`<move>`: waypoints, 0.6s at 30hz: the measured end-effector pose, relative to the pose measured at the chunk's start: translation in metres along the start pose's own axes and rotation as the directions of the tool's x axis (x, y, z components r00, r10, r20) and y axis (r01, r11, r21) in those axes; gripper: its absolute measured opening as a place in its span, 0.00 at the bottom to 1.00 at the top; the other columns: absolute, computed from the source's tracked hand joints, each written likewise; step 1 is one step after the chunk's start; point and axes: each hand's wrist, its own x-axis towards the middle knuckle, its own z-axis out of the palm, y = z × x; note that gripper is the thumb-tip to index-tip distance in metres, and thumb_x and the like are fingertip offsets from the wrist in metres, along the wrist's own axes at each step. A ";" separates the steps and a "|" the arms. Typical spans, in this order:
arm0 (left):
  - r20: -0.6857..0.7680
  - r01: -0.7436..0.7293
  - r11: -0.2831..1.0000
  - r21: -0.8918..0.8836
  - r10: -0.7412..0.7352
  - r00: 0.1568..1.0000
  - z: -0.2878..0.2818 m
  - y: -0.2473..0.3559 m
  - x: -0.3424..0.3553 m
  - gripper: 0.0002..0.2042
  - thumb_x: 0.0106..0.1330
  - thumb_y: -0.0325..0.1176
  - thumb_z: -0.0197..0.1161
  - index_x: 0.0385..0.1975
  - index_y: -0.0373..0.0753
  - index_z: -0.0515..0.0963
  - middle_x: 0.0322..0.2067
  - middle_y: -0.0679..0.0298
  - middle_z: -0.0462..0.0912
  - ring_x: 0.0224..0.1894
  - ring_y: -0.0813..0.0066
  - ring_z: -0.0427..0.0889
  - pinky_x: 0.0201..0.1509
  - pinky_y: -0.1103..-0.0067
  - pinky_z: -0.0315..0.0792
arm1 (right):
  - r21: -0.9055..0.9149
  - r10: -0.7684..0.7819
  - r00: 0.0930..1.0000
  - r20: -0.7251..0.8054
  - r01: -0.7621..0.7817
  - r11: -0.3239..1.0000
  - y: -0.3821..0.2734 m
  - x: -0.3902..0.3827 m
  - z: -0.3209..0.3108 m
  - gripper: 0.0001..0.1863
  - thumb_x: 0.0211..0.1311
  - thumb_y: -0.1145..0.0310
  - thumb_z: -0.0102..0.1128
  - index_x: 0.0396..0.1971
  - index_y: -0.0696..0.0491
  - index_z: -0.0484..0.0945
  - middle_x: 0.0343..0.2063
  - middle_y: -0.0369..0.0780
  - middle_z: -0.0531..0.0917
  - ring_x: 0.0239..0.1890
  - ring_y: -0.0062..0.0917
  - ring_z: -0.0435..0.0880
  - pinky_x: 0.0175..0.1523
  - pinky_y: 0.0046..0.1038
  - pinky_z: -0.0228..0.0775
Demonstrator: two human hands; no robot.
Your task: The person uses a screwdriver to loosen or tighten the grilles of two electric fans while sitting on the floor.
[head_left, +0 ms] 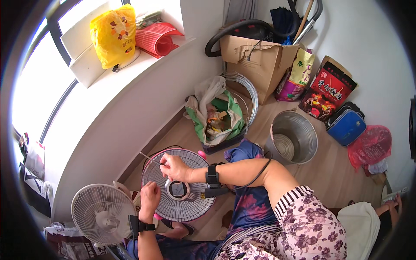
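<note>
A round electric heater or fan with a pink rim and a dark wire grille (190, 162) is in front of me, its round silver centre badge facing up. Over the upper left of the grille, my right hand (175, 168) is closed around a thin screwdriver-like metal rod (149, 158). The rod sticks out to the left past the rim; its other end is hidden in my fingers. My left hand (150, 196) is curled closed at the grille's left edge, and whatever is in its fingers is hidden. Both wrists wear black straps.
A white fan (104, 214) stands at the left. Beyond the heater are a green-and-white bag (234, 113) of odds and ends, coiled wire (251, 93), a metal bucket (305, 134) and a cardboard box (247, 65). A person's arm (392, 208) shows at the far right.
</note>
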 end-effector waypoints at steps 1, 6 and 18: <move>-0.003 -0.001 1.000 0.000 0.001 1.000 0.000 0.000 0.000 0.07 0.46 0.20 0.56 0.15 0.31 0.64 0.16 0.53 0.67 0.21 0.52 0.70 0.24 0.66 0.63 | 0.003 0.002 1.000 0.000 -0.002 1.000 0.000 0.000 0.000 0.10 0.58 0.74 0.50 0.36 0.64 0.65 0.15 0.39 0.77 0.10 0.17 0.72 0.15 0.21 0.63; -0.004 -0.013 1.000 -0.003 0.013 1.000 0.002 0.001 0.000 0.07 0.46 0.20 0.56 0.15 0.31 0.64 0.16 0.53 0.67 0.21 0.52 0.70 0.24 0.66 0.63 | -0.007 -0.002 1.000 -0.022 0.002 1.000 0.002 0.000 0.000 0.10 0.58 0.74 0.50 0.36 0.64 0.65 0.15 0.39 0.76 0.10 0.17 0.71 0.15 0.21 0.63; 0.013 -0.008 1.000 0.027 0.008 1.000 0.003 0.003 0.000 0.07 0.46 0.21 0.56 0.15 0.32 0.64 0.16 0.53 0.67 0.21 0.52 0.70 0.24 0.66 0.63 | 0.018 0.019 1.000 0.000 -0.019 1.000 -0.001 -0.001 0.000 0.10 0.57 0.74 0.50 0.36 0.63 0.65 0.15 0.39 0.76 0.10 0.17 0.71 0.15 0.20 0.63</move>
